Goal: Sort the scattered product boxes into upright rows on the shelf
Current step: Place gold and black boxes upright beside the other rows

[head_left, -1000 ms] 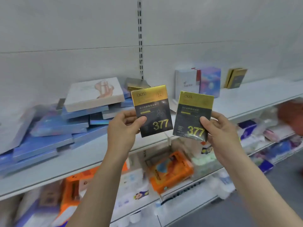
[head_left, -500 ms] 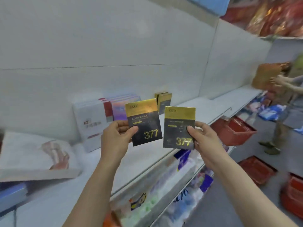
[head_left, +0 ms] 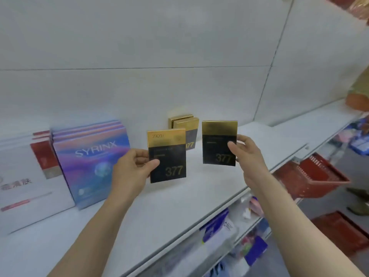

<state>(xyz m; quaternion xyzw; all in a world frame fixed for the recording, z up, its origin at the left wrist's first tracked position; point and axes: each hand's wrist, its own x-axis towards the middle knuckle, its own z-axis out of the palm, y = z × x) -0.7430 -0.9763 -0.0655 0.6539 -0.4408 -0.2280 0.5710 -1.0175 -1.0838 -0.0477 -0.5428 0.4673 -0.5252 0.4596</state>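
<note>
Left hand (head_left: 130, 170) pinched one black-gold 377 box (head_left: 167, 155) at its lower left edge, thumb in front, fingers (head_left: 139, 156) behind; right hand (head_left: 246, 156) clamped a second 377 box (head_left: 219, 142) by its right edge. Both were held upright above the shelf (head_left: 199, 186), in front of the standing 377 row (head_left: 184, 126). Boxes looked light, thin, stiff card w/ glossy, prob. slippery foil; edge pinch seemed enough. Smooth white shelf; SYRINX boxes (head_left: 89, 162) stood left.

On the shelf (head_left: 179, 206), the upright 377 boxes (head_left: 184, 124) stand at the back; the SYRINX boxes (head_left: 89, 156) are to their left. In front of those 377 boxes, your left hand (head_left: 131, 172) holds one box (head_left: 167, 155), and your right hand (head_left: 247, 158) holds another (head_left: 219, 142) to its right.
</note>
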